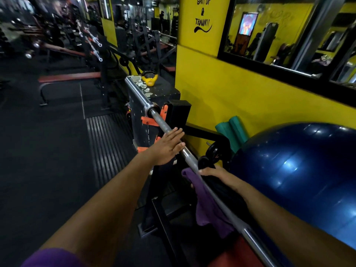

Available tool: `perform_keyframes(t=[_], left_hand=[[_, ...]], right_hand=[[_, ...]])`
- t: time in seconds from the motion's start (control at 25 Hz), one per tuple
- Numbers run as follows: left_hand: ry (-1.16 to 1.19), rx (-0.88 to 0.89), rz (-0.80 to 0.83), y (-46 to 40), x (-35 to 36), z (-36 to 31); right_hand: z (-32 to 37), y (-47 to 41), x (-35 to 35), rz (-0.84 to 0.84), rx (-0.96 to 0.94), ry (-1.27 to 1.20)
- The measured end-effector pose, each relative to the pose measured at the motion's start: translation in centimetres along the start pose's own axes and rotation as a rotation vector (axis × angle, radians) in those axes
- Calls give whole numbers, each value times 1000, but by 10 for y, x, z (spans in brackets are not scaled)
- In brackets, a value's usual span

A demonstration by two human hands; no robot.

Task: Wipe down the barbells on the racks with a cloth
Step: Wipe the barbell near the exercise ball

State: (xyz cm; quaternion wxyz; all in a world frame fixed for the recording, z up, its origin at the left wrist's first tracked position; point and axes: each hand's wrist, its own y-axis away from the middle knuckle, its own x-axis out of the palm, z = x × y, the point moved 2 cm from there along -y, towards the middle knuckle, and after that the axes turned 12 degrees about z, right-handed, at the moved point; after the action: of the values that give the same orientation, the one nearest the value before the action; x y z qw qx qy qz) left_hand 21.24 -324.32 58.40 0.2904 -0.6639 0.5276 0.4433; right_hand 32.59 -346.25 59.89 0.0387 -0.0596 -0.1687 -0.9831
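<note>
The right hand (216,175) grips the purple cloth (208,205) round the barbell (173,133) — the left hand (169,146), ahead of it, rests flat-fingered on the shaft. A hard wipe could roll the bar off its rack hooks.

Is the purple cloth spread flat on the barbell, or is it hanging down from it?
Hanging. The purple cloth drapes below the long steel barbell, held against it by the right hand.

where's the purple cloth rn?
Head view, lower centre: the purple cloth is draped over the steel barbell shaft, gripped by the right hand, beside the big blue exercise ball.
</note>
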Motion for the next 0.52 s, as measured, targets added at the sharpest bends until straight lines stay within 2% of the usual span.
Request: perform_keyframes(t=[0.12,0.24,0.28,0.44,0.52], left_hand=[[4,-7,3,-3,0,2],[33,-22,-22,-3,1,2],[43,-19,-25,-2,1,0],[67,-25,-42,1,-1,-6],[90,-38,-27,2,-2,-7]], right_hand=[[12,-35,-6,1,22,-68],[8,-54,-6,156,40,-213],[8,-54,-7,161,47,-235],[0,-19,-1,105,83,-148],[-23,14,5,135,126,-288]])
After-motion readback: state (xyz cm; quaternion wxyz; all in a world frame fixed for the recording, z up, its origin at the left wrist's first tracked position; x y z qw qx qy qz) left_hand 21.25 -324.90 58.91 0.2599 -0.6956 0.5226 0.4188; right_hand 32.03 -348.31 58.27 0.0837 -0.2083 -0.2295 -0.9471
